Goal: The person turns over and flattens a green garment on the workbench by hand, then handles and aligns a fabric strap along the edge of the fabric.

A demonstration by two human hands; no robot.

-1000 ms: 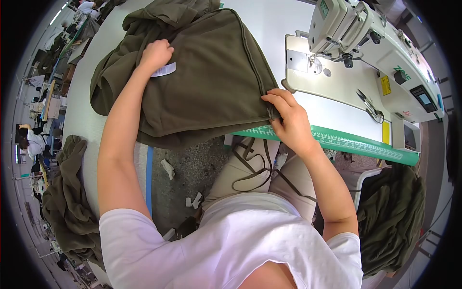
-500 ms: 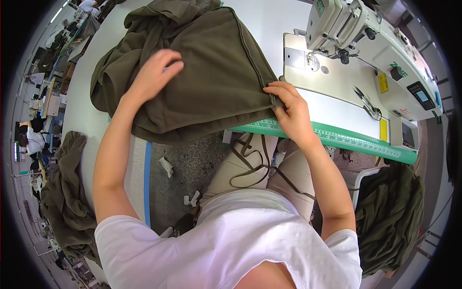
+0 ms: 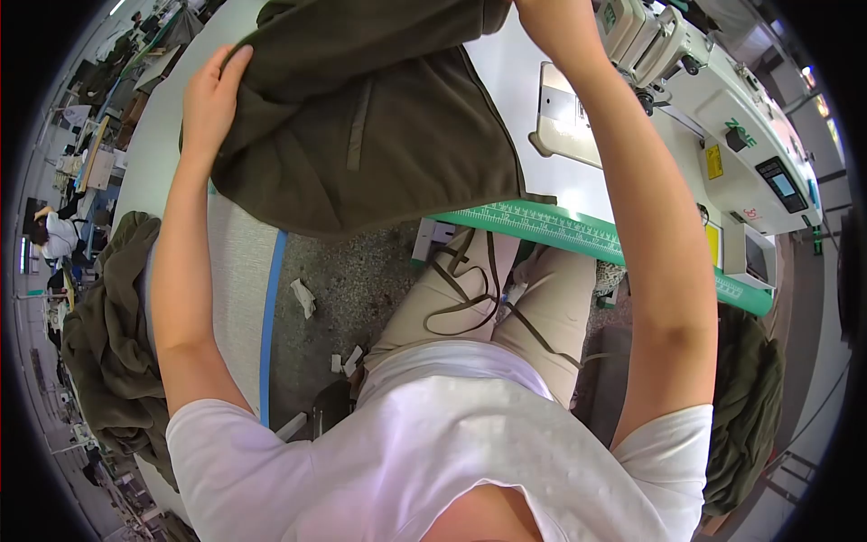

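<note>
White shirt [image 3: 433, 434] nearest, over pale trousers [image 3: 424, 312]. Thin dark cord [image 3: 542, 336] lay looped and trailing across the lap. Bits of white scrap [image 3: 304, 298] on the speckled floor [image 3: 330, 271], to the left of the legs.

Pile of dark olive cloth [image 3: 108, 334] at far left, beside the pale surface with the blue edge strip [image 3: 274, 316]. Second olive pile [image 3: 745, 397] to the right, partly behind the right arm.

Green ruler strip [image 3: 542, 219] ran along the front of the white table [image 3: 506, 72]. Olive garment [image 3: 397, 144] spread over the table, lower edge hanging past its front; a dark seam down its right side, a narrow band on its face.

Left hand [image 3: 212, 104] at the garment's left edge, thumb and forefinger slightly apart, thumb touching cloth; could not tell whether any was pinched. Right hand [image 3: 546, 23] at the top of the view, by the garment's upper right end, fingers cut off; grip could not be told.

Sewing machine [image 3: 722, 117] beyond the right forearm, its metal plate [image 3: 558, 113] partly covered by it. Far left, another person [image 3: 59, 237] among workbenches.
</note>
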